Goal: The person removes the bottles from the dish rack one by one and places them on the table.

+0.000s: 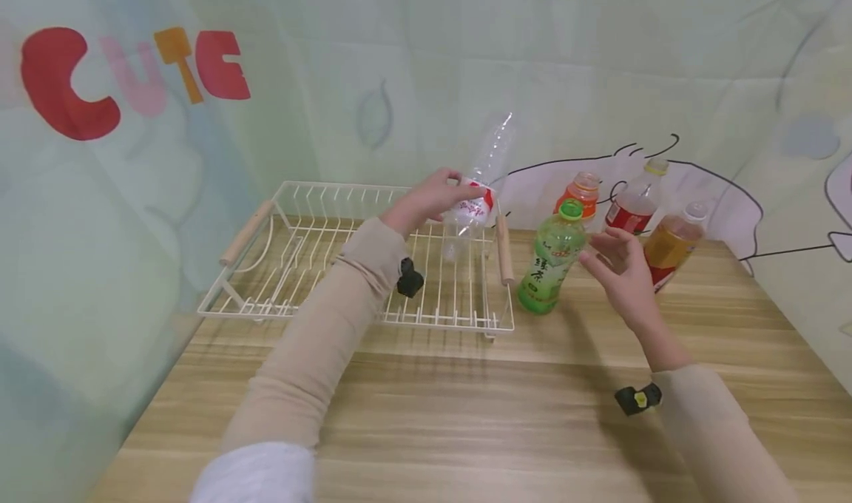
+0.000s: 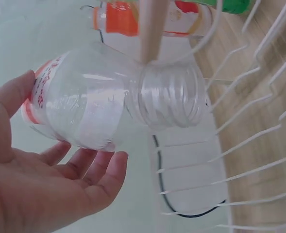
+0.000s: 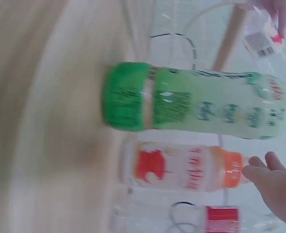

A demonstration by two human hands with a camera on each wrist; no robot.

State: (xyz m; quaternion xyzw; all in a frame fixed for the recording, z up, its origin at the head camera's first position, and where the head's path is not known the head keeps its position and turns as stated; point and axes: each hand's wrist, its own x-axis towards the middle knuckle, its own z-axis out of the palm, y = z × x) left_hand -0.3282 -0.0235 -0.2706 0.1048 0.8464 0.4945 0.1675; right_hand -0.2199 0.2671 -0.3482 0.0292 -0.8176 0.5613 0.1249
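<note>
A clear plastic bottle with a red-and-white label is tilted mouth-down over the right end of the white wire dish rack. My left hand grips it round the label, thumb on one side and fingers on the other. In the left wrist view the open bottle mouth is close to the rack wires. Right of the rack a green tea bottle with a green neck ring stands upright. My right hand is beside its upper part, fingers loosely bent and apart, fingertips right at its side.
Behind the green bottle stand an orange-labelled bottle, a clear bottle with a red label and a bottle of amber drink. Wooden handles rise at the rack's ends. A printed curtain hangs behind the wooden table.
</note>
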